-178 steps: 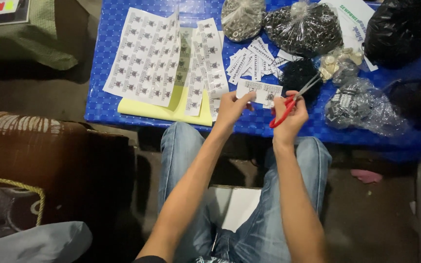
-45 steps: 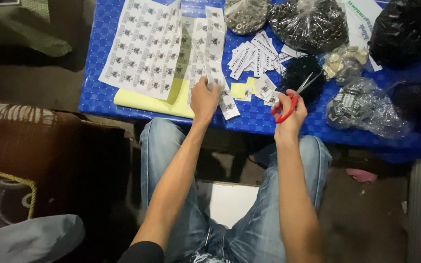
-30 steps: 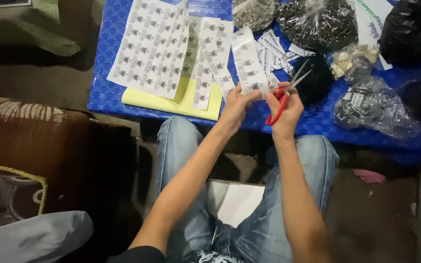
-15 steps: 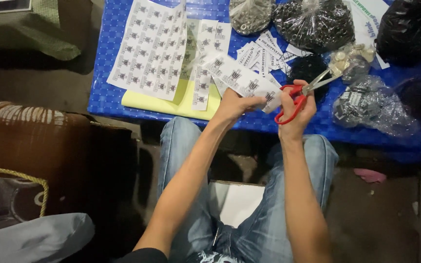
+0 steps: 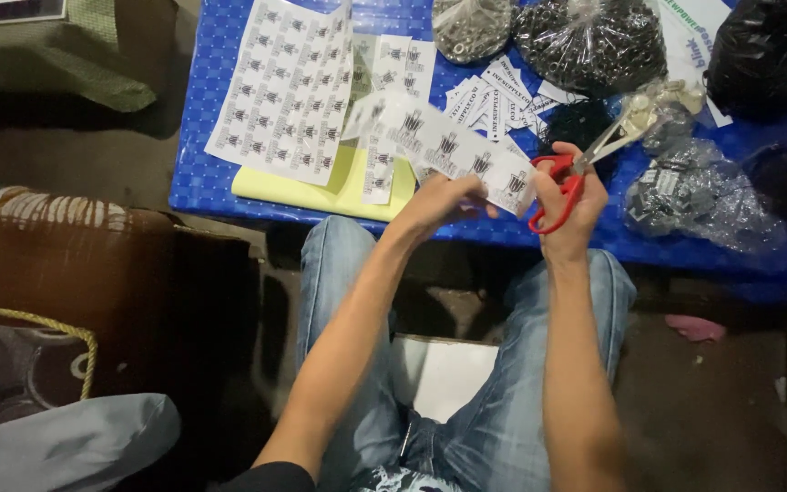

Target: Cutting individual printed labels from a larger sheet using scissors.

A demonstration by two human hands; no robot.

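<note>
A small packing workshop: a low blue surface (image 5: 229, 196) carries printed label sheets (image 5: 289, 87) at 11 o'clock, cut labels (image 5: 494, 91) at 12, and clear bags of small dark parts (image 5: 594, 41) at 1 o'clock.
</note>
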